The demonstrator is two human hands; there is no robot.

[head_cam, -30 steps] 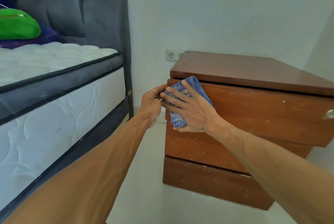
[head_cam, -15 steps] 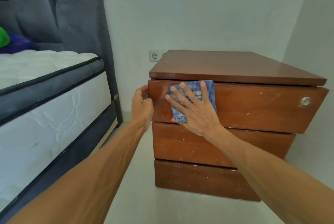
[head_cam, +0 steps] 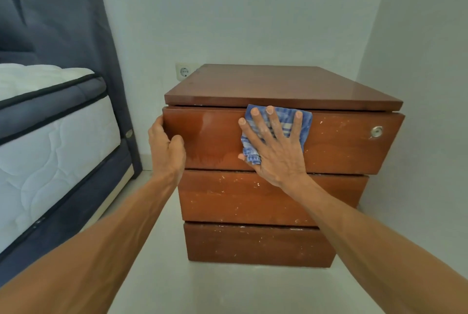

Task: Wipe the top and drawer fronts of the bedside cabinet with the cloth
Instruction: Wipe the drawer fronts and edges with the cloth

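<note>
A brown wooden bedside cabinet (head_cam: 278,85) with three drawer fronts stands against the white wall. My right hand (head_cam: 274,151) lies flat with fingers spread, pressing a blue checked cloth (head_cam: 302,123) against the middle of the top drawer front (head_cam: 342,141). A damp, shiny streak shows on that front to the left of the cloth. My left hand (head_cam: 166,146) curls around the left edge of the top drawer. A small round metal lock (head_cam: 376,131) sits near the drawer's right end. The two lower drawer fronts (head_cam: 240,199) carry pale specks.
A bed with a white and dark grey mattress (head_cam: 50,141) and a grey padded headboard (head_cam: 63,22) stands to the left. A white wall socket (head_cam: 184,71) is behind the cabinet's left corner. Pale floor (head_cam: 157,275) runs between bed and cabinet. A wall stands close on the right.
My right hand has slid the cloth rightward along the top drawer front, leaving a wet streak. My view has swung right to face the cabinet. My left hand stays on the drawer's left edge.
</note>
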